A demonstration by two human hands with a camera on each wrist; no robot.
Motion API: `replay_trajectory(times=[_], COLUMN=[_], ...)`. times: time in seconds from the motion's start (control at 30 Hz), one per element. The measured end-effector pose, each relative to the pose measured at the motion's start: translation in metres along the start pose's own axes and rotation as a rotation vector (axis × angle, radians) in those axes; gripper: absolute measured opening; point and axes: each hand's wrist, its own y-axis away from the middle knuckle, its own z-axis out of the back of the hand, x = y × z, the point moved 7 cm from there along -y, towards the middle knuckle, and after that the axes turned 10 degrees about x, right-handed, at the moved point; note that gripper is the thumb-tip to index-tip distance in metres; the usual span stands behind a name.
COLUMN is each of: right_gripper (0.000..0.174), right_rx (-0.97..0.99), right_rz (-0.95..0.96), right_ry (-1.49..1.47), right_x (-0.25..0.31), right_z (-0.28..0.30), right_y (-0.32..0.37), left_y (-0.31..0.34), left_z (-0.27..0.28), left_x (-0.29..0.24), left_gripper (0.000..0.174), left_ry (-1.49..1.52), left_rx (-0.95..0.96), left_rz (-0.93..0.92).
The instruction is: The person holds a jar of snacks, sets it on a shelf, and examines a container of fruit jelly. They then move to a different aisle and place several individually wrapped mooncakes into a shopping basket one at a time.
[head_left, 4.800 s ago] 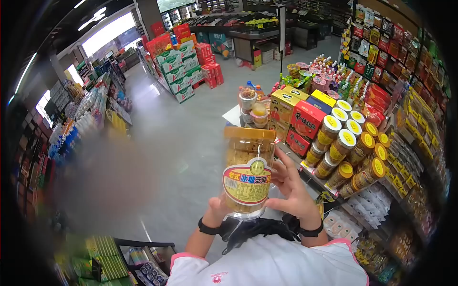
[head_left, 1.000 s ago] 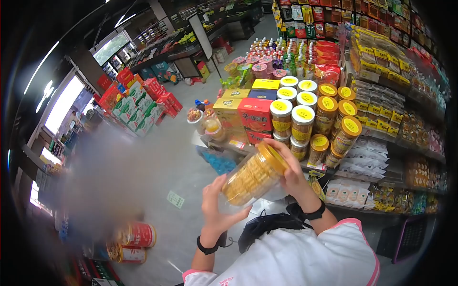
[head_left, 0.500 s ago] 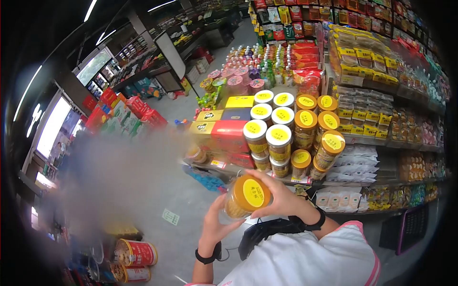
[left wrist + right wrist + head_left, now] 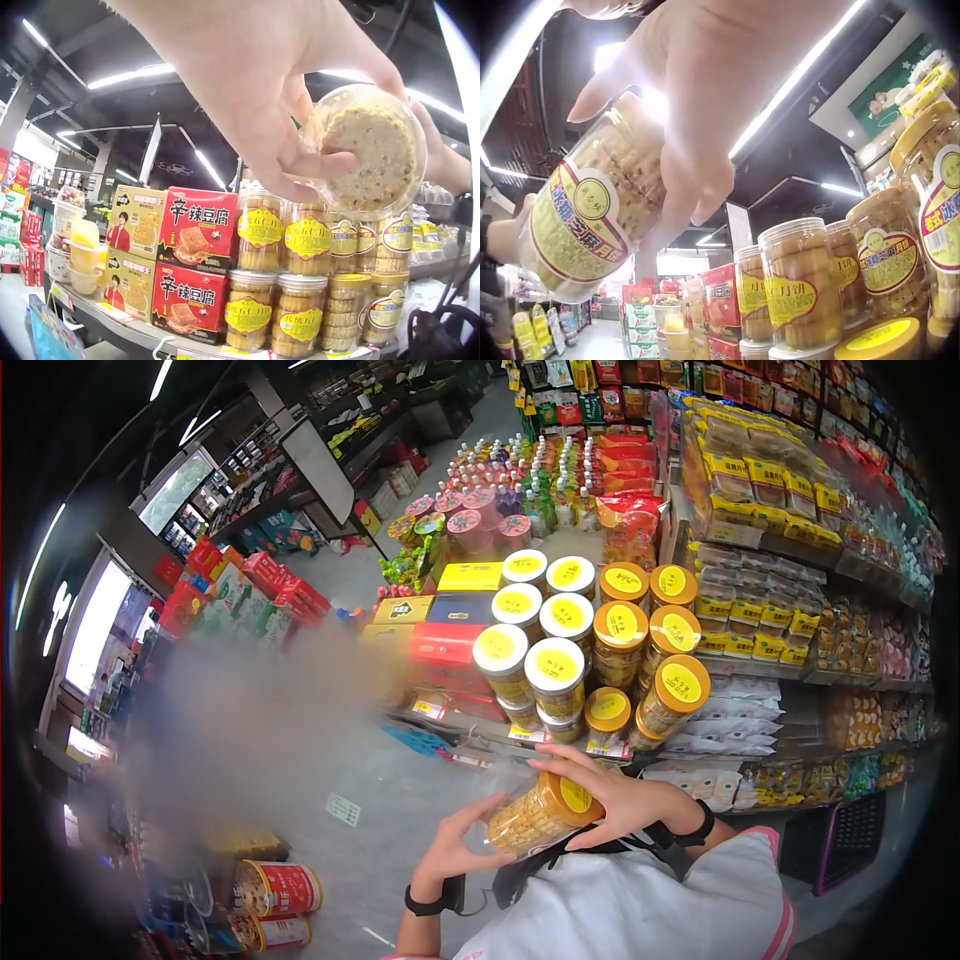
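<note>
A clear plastic jar of mooncakes (image 4: 538,818) with an orange lid is held in front of the body, tipped on its side. My right hand (image 4: 625,805) grips it at the lid end, thumb below and fingers over the top. At the base end, my left hand (image 4: 455,847) holds the jar between thumb and fingers. One digit lies across the round bottom (image 4: 379,169) in the left wrist view. The right wrist view shows the jar's label (image 4: 577,225), yellow and red with Chinese print, turned away from the head camera.
Stacked jars with white lids (image 4: 555,665) and orange lids (image 4: 680,685) stand on the display just beyond my hands. Red boxes (image 4: 455,650) are left of them. Bagged snacks (image 4: 725,710) fill shelves at right. Snack tubs (image 4: 278,890) stand low at left; a blur covers the left side.
Earlier the jar was upright with its label facing me. Both hands have since turned it; its lid faced the head camera half a second ago and now points right. The view has swung right.
</note>
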Motion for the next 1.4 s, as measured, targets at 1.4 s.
replay_trajectory(times=[1.4], right_gripper=[0.061], right_rx=[-0.612], right_rz=[-0.333], right_ry=[1.13], right_x=[-0.025], right_z=[0.071], right_y=[0.006], left_y=[0.03], left_z=[-0.026], left_x=[0.045], left_gripper=[0.017], left_ry=[-0.027], left_rx=[-0.623], left_rz=[0.25])
